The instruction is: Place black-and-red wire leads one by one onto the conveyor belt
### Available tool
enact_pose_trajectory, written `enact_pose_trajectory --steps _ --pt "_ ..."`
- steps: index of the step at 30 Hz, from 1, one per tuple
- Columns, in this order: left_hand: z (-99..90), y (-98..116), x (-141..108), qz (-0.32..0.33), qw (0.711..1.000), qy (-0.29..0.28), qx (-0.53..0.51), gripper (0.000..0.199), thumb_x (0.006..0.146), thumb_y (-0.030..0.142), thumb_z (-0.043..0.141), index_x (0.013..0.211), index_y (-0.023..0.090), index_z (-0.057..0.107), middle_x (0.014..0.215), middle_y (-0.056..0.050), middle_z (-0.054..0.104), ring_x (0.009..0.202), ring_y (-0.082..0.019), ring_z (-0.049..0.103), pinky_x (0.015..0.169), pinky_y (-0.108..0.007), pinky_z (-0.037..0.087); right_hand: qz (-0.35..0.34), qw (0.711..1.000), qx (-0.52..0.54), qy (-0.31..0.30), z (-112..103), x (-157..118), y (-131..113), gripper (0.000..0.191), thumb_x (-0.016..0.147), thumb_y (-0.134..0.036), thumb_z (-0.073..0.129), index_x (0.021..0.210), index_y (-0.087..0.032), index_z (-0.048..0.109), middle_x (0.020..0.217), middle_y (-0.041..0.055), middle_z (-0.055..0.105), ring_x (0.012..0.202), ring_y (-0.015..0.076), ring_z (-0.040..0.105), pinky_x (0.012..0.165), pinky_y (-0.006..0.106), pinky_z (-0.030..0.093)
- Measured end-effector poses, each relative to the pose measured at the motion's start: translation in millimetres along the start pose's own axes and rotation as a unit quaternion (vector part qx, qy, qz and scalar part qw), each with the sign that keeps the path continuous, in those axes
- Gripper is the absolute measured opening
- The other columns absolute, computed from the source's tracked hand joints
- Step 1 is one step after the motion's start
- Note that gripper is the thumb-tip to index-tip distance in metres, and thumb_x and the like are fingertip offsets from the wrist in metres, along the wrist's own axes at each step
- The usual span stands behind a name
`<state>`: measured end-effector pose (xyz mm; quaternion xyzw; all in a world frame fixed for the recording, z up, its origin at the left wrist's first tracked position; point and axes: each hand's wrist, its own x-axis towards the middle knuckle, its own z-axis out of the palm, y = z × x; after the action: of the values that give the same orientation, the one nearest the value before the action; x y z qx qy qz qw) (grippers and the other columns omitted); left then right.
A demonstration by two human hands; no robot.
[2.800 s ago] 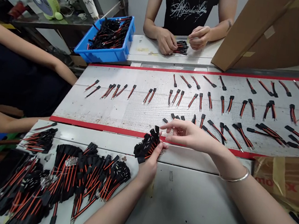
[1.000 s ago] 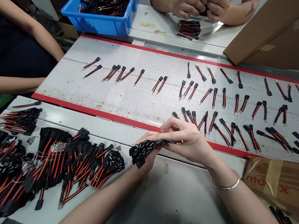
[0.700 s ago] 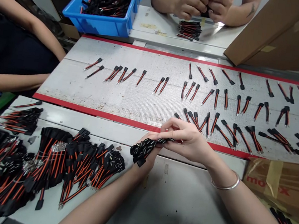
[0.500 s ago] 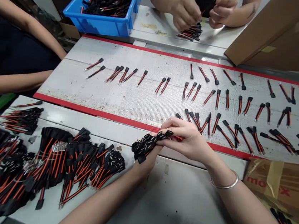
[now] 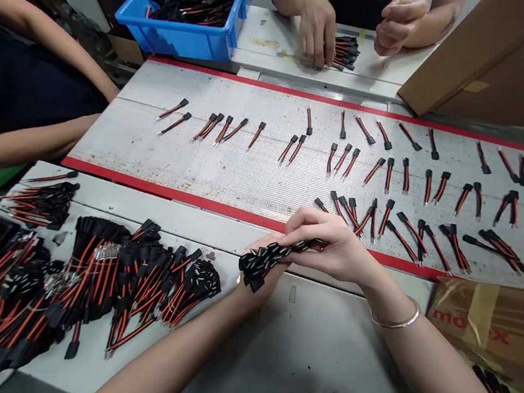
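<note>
My left hand (image 5: 261,290) is closed around a bundle of short red-and-black cables with black connectors (image 5: 258,264), above the near edge of the conveyor belt. The connector ends face up, while the wires are mostly hidden by the hand. My right hand (image 5: 327,242) pinches black connectors at the right end of the bundle; its fingertips partly hide them. On the table to the left lie several piles of the same cables (image 5: 140,271), some tied together. Loose cables (image 5: 382,220) rest on the belt just beyond my right hand.
The conveyor belt (image 5: 153,159) with red edges crosses in front, bearing several spaced cables. Beyond it stand a blue bin (image 5: 180,39) full of cables and a cardboard sheet (image 5: 494,65). A co-worker's hand (image 5: 317,32) touches a cable pile. A cardboard box (image 5: 488,323) sits right.
The connectors at the bundle's right end now stretch further right under my right fingers. Across the belt, a co-worker's hands have parted, one lowering to the pile. Another cable lies on the belt's far row.
</note>
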<state>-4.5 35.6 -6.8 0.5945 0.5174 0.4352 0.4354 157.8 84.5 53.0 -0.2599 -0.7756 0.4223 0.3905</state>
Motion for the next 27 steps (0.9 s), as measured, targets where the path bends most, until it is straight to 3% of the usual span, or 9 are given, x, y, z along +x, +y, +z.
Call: enact_pose_trajectory --steps 7,14,17,21,27 --pt "-2.7 11 -1 0.034 0.998 0.007 -0.043 0.017 0.095 0.036 0.058 0.090 0.023 0.068 0.096 -0.005 0.073 0.090 -0.022 0.069 0.083 -0.038 0.059 -0.035 0.997 -0.027 0.060 0 1 -5 0.007 0.090 -0.021 0.074 0.095 -0.020 0.078 0.082 0.0041 0.066 0.073 0.0142 0.063 0.062 0.028 0.054" --pt "-9.5 20 -5 0.075 0.997 0.024 -0.028 0.020 0.097 0.038 0.058 0.101 0.026 0.073 0.098 -0.003 0.075 0.089 -0.021 0.071 0.080 -0.036 0.060 -0.038 0.998 -0.009 0.046 -2 1 -7 0.009 0.090 -0.017 0.072 0.096 -0.021 0.078 0.082 0.0040 0.065 0.072 0.0138 0.063 0.062 0.028 0.054" --pt "-9.3 18 -5 0.050 0.997 0.008 -0.053 0.022 0.097 0.041 0.058 0.104 0.026 0.072 0.096 -0.004 0.075 0.091 -0.023 0.071 0.083 -0.040 0.060 -0.038 0.998 -0.004 0.047 -2 1 -5 0.010 0.089 -0.016 0.073 0.096 -0.020 0.078 0.082 0.0038 0.065 0.072 0.0136 0.063 0.060 0.027 0.054" --pt "-8.1 12 -8 0.022 0.994 -0.027 -0.102 0.028 0.098 0.045 0.054 0.107 0.027 0.072 0.109 -0.009 0.074 0.102 -0.027 0.071 0.093 -0.046 0.059 -0.035 0.998 0.004 0.057 -1 1 -4 0.010 0.087 -0.015 0.074 0.096 -0.019 0.077 0.083 0.0034 0.065 0.070 0.0120 0.061 0.058 0.026 0.052" --pt "-2.3 0 -14 -0.041 0.995 -0.013 -0.093 0.035 0.096 0.052 0.054 0.105 0.024 0.074 0.100 -0.006 0.076 0.098 -0.024 0.071 0.091 -0.040 0.061 -0.001 0.996 0.014 0.092 3 2 -4 0.006 0.084 -0.017 0.079 0.089 -0.017 0.076 0.081 0.0018 0.064 0.068 0.0111 0.060 0.057 0.025 0.050"
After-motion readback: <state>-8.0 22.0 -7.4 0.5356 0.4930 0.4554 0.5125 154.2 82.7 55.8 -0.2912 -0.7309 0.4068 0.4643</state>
